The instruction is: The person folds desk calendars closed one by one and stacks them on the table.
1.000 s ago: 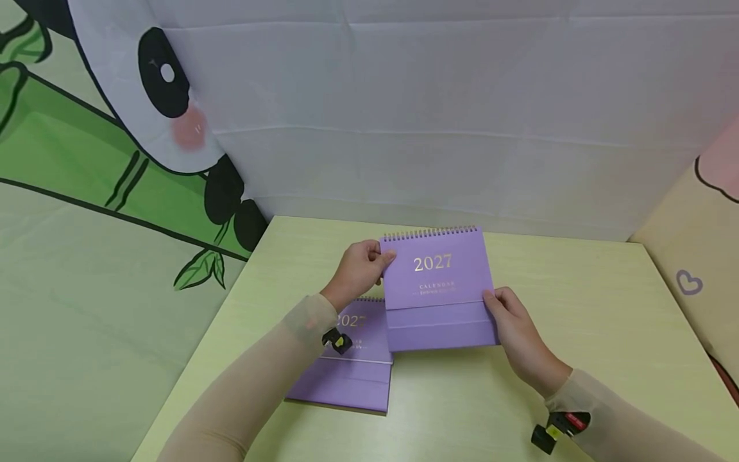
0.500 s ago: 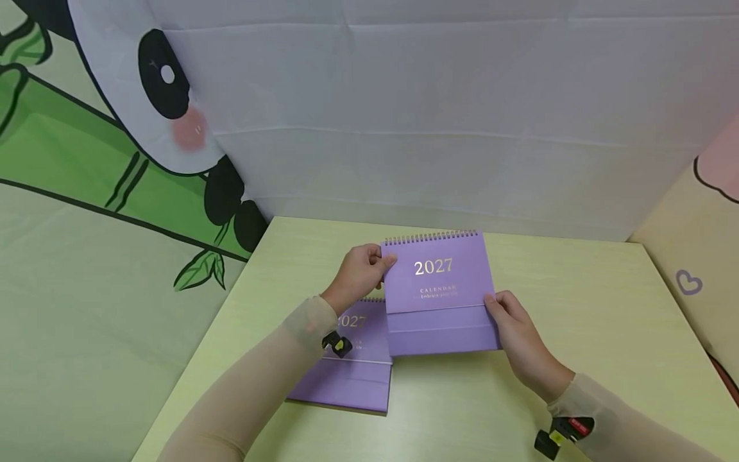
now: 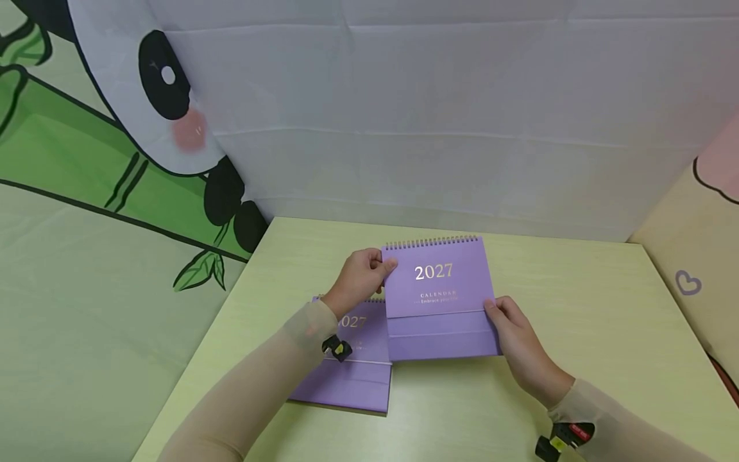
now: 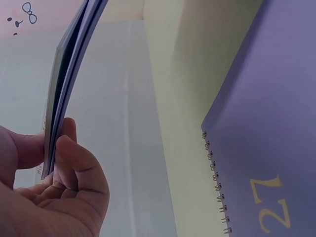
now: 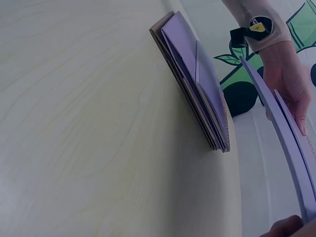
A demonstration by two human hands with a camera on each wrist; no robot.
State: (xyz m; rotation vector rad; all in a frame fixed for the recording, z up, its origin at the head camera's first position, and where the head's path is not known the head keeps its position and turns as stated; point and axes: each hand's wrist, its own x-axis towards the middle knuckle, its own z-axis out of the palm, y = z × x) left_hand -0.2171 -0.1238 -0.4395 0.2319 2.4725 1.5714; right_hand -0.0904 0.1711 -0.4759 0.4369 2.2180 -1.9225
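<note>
A purple spiral-bound desk calendar [image 3: 435, 292] marked 2027 is held above the table by both hands. My left hand [image 3: 360, 276] pinches its upper left edge near the wire coil, thumb in front and fingers curled behind. My right hand [image 3: 522, 343] grips the lower right edge, thumb on the front; its other fingers are mostly hidden behind. Below and to the left, a second purple calendar [image 3: 358, 385] lies on the table, partly covered by my left hand and wrist. In the right wrist view this lying calendar [image 5: 197, 84] shows its layered side.
The pale yellow table [image 3: 577, 308] extends around the calendars. A white cloth backdrop [image 3: 433, 115] hangs behind its far edge, with a printed panda and bamboo at the left. Small black cameras [image 3: 562, 439] sit on both wrists.
Both hands have lowered the held calendar slightly toward the table, keeping the same grip. The calendar on the table has not moved.
</note>
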